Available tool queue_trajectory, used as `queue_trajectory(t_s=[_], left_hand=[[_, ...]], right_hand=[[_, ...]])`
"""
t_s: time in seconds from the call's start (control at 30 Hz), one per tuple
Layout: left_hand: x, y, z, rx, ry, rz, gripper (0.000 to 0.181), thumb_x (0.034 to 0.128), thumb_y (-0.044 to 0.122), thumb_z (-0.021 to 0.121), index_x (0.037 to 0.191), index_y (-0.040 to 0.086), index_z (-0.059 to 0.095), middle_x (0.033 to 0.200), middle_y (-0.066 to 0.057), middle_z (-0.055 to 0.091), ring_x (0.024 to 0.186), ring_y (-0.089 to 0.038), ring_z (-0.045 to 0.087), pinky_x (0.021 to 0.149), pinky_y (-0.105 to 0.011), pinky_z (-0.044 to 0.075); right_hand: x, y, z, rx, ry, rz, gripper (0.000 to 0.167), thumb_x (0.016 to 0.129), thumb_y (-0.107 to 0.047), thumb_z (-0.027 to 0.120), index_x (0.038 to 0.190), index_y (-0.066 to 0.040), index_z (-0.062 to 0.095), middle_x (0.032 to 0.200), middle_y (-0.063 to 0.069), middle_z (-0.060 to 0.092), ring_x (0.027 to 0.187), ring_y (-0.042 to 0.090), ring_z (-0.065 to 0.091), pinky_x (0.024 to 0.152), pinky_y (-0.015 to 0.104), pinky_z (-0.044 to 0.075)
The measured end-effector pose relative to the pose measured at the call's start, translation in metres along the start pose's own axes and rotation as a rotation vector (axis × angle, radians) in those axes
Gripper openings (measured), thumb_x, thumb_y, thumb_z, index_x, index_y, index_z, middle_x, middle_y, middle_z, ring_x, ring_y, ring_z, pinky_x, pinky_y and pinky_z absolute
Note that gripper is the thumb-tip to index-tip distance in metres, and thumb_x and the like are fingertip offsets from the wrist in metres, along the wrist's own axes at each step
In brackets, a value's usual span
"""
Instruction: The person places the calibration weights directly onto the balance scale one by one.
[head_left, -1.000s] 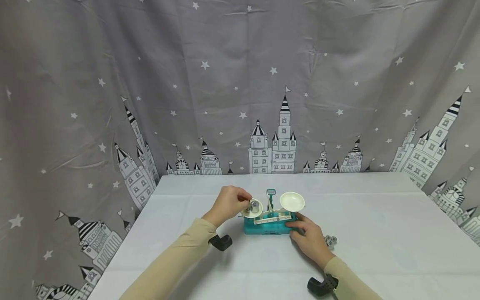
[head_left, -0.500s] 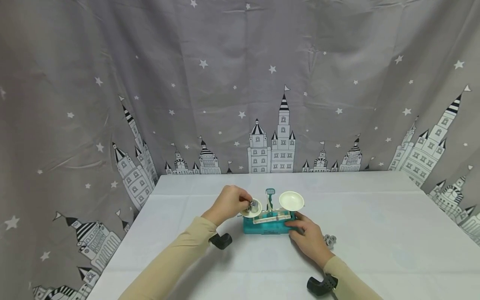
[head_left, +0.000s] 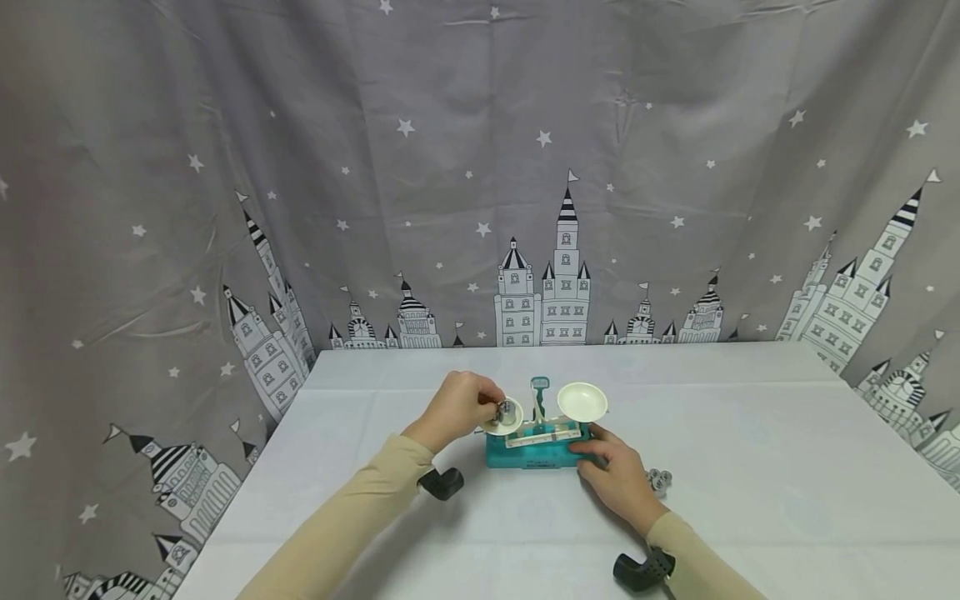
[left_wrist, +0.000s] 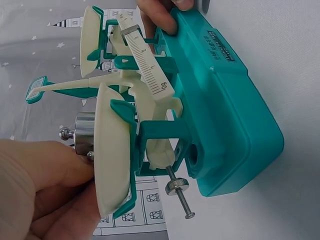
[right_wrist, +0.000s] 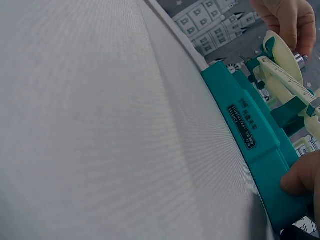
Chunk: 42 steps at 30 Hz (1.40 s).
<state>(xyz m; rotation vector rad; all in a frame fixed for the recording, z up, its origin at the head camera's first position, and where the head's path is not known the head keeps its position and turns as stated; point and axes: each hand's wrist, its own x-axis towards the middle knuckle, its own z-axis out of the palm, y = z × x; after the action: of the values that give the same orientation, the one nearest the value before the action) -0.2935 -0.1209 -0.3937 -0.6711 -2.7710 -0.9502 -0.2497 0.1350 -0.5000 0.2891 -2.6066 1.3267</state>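
Note:
A teal balance scale (head_left: 534, 454) with two cream pans stands on the white table. Its left pan (left_wrist: 112, 170) sits lower than its right pan (head_left: 582, 403). On the left pan is a large metal cylinder weight with a knob (left_wrist: 85, 133). My left hand (head_left: 459, 408) is at that pan, pinching a small metal weight (left_wrist: 90, 155) beside the large one; the fingers mostly hide it. My right hand (head_left: 619, 479) grips the right end of the base, its thumb (right_wrist: 299, 176) on the front face.
Several small metal weights (head_left: 660, 481) lie together on the white table (head_left: 787, 467), just right of my right hand. A grey curtain (head_left: 450, 167) printed with castles and stars hangs behind the table. An adjusting screw (left_wrist: 179, 187) sticks out at the scale's left end.
Both hands stay almost where they were, the left at the pan and the right on the base. The head view has shifted very slightly.

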Motion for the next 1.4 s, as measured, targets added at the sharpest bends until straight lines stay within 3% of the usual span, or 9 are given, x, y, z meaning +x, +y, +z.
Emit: queue_trajectory(t_s=[0.37,0.73,0.97,1.4], left_hand=[[-0.001,-0.001,0.001,0.011,0.018,-0.003,0.022,0.0844,-0.008,0.069,0.103,0.002,0.076,0.092,-0.009,0.078,0.083,-0.015,0.073,0.071,-0.025,0.061],[-0.001,0.001,-0.001,0.023,0.008,-0.005,0.023,0.0844,-0.009,0.068,0.104,0.0,0.076,0.092,-0.01,0.078,0.084,-0.017,0.072,0.075,-0.03,0.061],[-0.004,0.001,-0.01,0.011,0.078,0.005,0.026,0.0838,-0.008,0.066,0.106,0.002,0.076,0.093,-0.009,0.078,0.085,-0.018,0.074,0.077,-0.031,0.062],[-0.032,-0.009,-0.023,-0.024,0.166,0.024,0.022,0.0828,-0.007,0.07,0.102,0.002,0.076,0.104,-0.012,0.078,0.093,-0.025,0.076,0.082,-0.028,0.064]], right_hand=[[-0.001,0.0,0.001,0.002,-0.003,-0.004,0.022,0.087,-0.002,0.066,0.103,-0.009,0.079,0.148,0.027,0.054,0.14,0.048,0.049,0.113,0.058,0.045],[-0.001,-0.001,0.003,0.0,0.015,-0.007,0.022,0.085,-0.003,0.066,0.102,-0.008,0.079,0.148,0.027,0.054,0.139,0.049,0.049,0.111,0.059,0.046],[-0.001,-0.001,0.003,-0.003,-0.001,0.012,0.023,0.086,-0.003,0.065,0.104,-0.008,0.078,0.151,0.027,0.051,0.142,0.048,0.047,0.113,0.057,0.045],[0.0,0.001,0.001,-0.002,-0.001,0.009,0.023,0.086,-0.003,0.066,0.104,-0.008,0.079,0.151,0.026,0.051,0.142,0.048,0.047,0.113,0.058,0.044]])
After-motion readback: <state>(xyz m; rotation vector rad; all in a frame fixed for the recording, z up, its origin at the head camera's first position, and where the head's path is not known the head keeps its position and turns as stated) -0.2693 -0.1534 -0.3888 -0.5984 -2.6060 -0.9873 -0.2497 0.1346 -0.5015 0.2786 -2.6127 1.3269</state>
